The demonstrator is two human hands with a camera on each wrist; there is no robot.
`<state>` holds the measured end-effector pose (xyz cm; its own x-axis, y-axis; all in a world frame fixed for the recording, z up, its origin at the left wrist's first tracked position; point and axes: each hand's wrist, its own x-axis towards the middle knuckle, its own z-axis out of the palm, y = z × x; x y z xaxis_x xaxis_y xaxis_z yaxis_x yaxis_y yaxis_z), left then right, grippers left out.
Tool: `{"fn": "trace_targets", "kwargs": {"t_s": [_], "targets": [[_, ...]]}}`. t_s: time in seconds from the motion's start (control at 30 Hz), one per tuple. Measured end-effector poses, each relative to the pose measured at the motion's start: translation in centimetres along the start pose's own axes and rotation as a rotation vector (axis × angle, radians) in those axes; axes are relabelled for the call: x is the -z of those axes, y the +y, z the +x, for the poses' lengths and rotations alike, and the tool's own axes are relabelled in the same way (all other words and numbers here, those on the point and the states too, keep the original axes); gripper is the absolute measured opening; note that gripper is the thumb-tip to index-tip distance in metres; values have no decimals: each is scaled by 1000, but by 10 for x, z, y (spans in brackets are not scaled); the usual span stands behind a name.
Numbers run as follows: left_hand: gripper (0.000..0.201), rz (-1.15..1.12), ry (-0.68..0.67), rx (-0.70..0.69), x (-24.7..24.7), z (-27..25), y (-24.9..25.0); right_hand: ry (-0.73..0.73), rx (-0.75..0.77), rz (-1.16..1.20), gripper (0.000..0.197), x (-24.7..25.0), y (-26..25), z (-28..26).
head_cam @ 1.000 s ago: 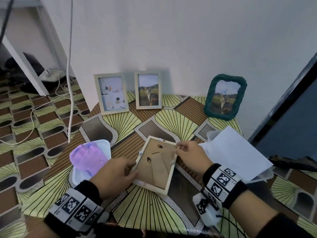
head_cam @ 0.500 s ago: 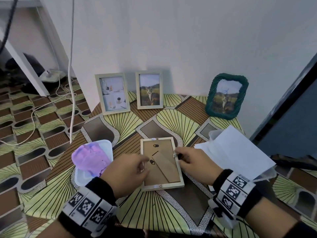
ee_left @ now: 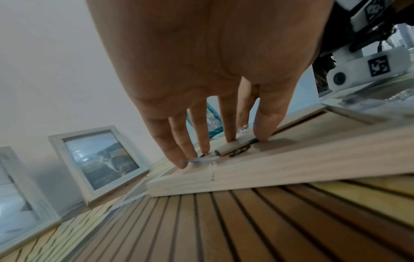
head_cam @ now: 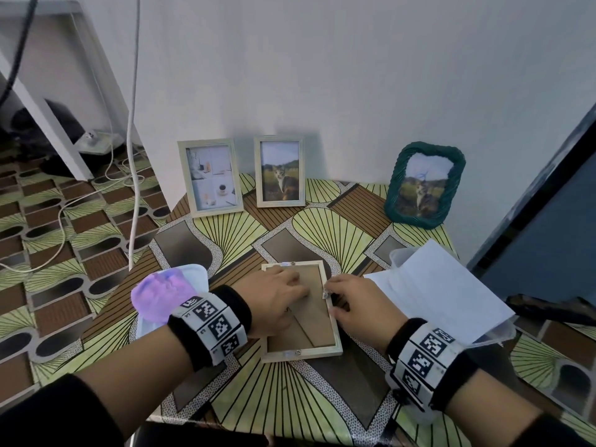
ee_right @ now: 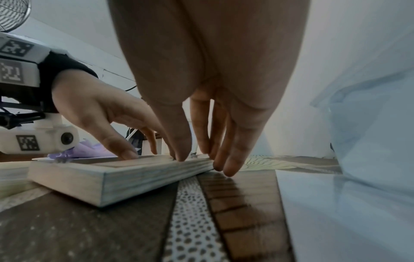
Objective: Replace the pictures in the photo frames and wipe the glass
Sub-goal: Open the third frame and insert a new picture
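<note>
A pale wooden photo frame (head_cam: 303, 351) (ee_left: 291, 159) (ee_right: 134, 177) lies face down on the patterned table, its brown backing board and folded stand facing up. My left hand (head_cam: 277, 298) (ee_left: 226, 124) (ee_right: 100, 115) presses flat on the backing with straight, spread fingers. My right hand (head_cam: 354, 304) (ee_right: 199, 133) sits at the frame's right rail. Its thumb touches the top of the rail beside a small metal tab (head_cam: 325, 294), and its other fingers reach down the outer side to the table.
Three frames stand against the wall: a white one (head_cam: 211, 179), a cat picture (head_cam: 280, 172) and a green woven one (head_cam: 424, 185). A purple cloth (head_cam: 161, 295) lies in a white tray (head_cam: 196, 272) at left. White paper (head_cam: 442, 285) rests on a clear container (head_cam: 496, 333) at right.
The frame has turned from tilted to square with the table and lies flat. My left hand has slid from its left edge onto the backing. My right hand stays at the right rail.
</note>
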<state>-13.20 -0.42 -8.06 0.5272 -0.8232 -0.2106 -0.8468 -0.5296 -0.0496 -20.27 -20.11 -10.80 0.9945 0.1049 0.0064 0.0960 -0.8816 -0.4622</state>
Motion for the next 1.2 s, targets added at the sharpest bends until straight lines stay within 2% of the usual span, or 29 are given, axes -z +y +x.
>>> {"fn": "trace_targets", "kwargs": {"t_s": [0.3, 0.6, 0.67, 0.77, 0.9, 1.07, 1.2], "targets": [[50, -15, -1, -31, -2, -2, 1, -3, 16, 21, 31, 2, 4, 0], [44, 160, 26, -30, -7, -1, 10, 5, -27, 61, 34, 2, 4, 1], [51, 167, 12, -17, -10, 0, 12, 1, -38, 48, 36, 2, 4, 0], [73, 174, -18, -45, -12, 0, 10, 4, -50, 19, 38, 3, 3, 1], [71, 176, 71, -67, -13, -5, 4, -5, -49, 6, 31, 3, 1, 1], [71, 123, 86, -75, -11, -16, -4, 2, -70, 5, 35, 4, 0, 0], [60, 13, 167, 16, -9, -37, -16, -50, -17, -50, 37, 4, -4, -2]]}}
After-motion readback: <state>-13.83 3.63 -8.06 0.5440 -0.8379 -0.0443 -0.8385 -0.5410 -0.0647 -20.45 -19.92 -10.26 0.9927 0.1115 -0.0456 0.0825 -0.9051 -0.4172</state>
